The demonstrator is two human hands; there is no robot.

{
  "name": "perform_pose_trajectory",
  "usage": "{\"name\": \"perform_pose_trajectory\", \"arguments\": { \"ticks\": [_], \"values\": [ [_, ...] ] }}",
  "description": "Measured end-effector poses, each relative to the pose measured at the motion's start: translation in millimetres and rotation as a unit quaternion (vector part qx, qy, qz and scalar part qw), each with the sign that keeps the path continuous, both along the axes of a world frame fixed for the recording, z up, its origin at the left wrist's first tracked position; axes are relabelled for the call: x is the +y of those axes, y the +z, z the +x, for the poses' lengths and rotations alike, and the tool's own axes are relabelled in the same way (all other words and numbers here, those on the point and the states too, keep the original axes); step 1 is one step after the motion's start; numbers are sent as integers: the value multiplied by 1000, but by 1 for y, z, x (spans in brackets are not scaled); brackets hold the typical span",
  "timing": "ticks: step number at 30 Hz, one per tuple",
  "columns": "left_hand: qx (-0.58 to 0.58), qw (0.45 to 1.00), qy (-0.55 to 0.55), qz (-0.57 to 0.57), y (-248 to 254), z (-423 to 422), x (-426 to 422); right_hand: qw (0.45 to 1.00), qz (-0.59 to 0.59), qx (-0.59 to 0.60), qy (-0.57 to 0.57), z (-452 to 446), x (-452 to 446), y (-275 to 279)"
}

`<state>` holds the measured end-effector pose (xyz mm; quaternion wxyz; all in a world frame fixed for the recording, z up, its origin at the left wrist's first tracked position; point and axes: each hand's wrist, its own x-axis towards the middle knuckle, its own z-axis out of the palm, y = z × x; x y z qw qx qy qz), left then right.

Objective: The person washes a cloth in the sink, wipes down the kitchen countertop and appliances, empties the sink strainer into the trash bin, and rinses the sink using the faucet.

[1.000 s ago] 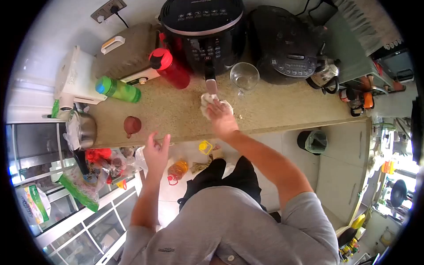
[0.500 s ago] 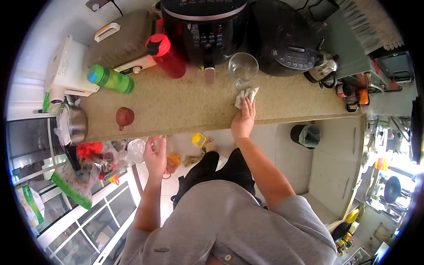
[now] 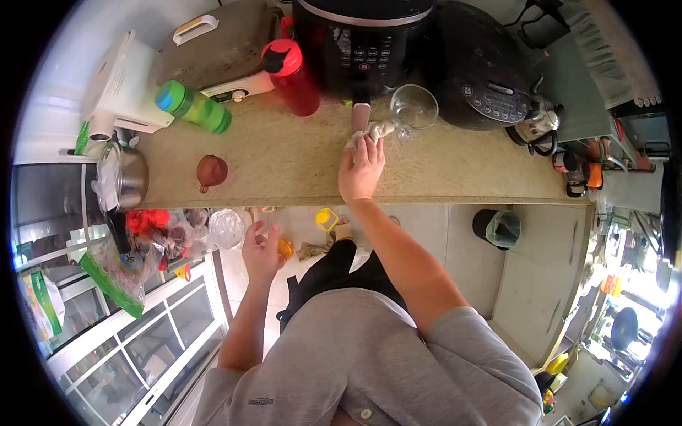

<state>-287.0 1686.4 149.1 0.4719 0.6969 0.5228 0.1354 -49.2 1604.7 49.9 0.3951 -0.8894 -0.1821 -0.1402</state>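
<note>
My right hand (image 3: 362,172) presses a crumpled whitish cloth (image 3: 382,130) onto the stone-patterned countertop (image 3: 284,160), its fingers over the near part of the cloth. Just beyond is the handle (image 3: 360,118) of a black air fryer (image 3: 364,53). A clear stemmed glass (image 3: 414,106) stands right of the cloth, close to it. In front of the counter edge hangs my left hand (image 3: 261,250), holding nothing, its fingers apart and slightly bent. The nearest thing on the counter to that hand is a small reddish-brown cup (image 3: 212,170).
Along the back stand a red bottle (image 3: 293,78), a green bottle (image 3: 195,108), a grey-lidded appliance (image 3: 213,46) and a black cooker (image 3: 483,71). A metal pot (image 3: 130,177) is at the left end, a glass pot (image 3: 538,126) at the right. A lined bin (image 3: 499,228) stands below.
My right hand has slid the cloth left and farther back, from in front of the glass to the fryer handle. My left hand stays off the counter. The view has shifted slightly.
</note>
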Motion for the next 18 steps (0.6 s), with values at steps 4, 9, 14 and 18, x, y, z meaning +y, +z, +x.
{"name": "perform_pose_trajectory", "arguments": {
  "ticks": [4, 9, 14, 18],
  "values": [
    [-8, 1000, -6, -10, -11, -10, -1, 995, 17, -20, 98, 7, 7, 2],
    [-21, 999, -1, -35, -6, -4, -7, 951, 37, 1, 308, 22, -27, 0],
    [2, 1000, -5, 11, -5, -2, -3, 878, -43, 1, 478, 38, -88, 4],
    [-21, 999, 0, 25, -12, -2, 0, 869, -186, -123, 441, 18, -101, 43]
  ]
}}
